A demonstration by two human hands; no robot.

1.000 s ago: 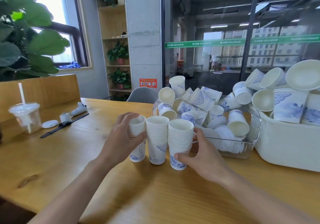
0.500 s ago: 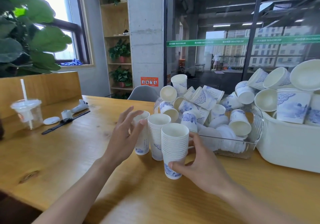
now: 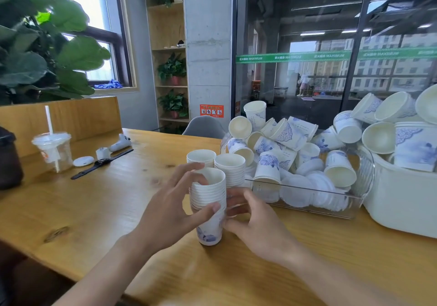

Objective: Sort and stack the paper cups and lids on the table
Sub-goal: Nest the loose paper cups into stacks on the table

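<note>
Since a moment ago, our left hand (image 3: pixel 170 213) has left the far-left stack and come across to the nearest stack of cups (image 3: pixel 209 201), which has also been drawn closer to us and away from the other two. We now grasp it from both sides: the left thumb presses the ribbed band of rolled rims while the fingers curl over the open mouth, and our right hand (image 3: pixel 257 225) wraps its fingers round the right side of the stack. It stands upright on the wooden table (image 3: pixel 94 211), its smooth white paper wall printed with a blue pattern near the base.

Just behind it stand two more stacks (image 3: pixel 220 163), upright, side by side, their round mouths matte and cream inside. To their right sits a clear plastic bin (image 3: pixel 307 208) with a straight glossy front edge, heaped with loose tumbled cups over flat translucent lids (image 3: pixel 314 189). Beside it is a white tub (image 3: pixel 402 204), rounded at the corner, piled with larger cups.

On the left, well apart, lie a plastic drink cup with a straw (image 3: pixel 53 149), a small white case (image 3: pixel 83 161) and a black watch (image 3: pixel 101 163). Between these and the stacks the grained, knotted tabletop gives us open room, as does the near edge in front of us.
</note>
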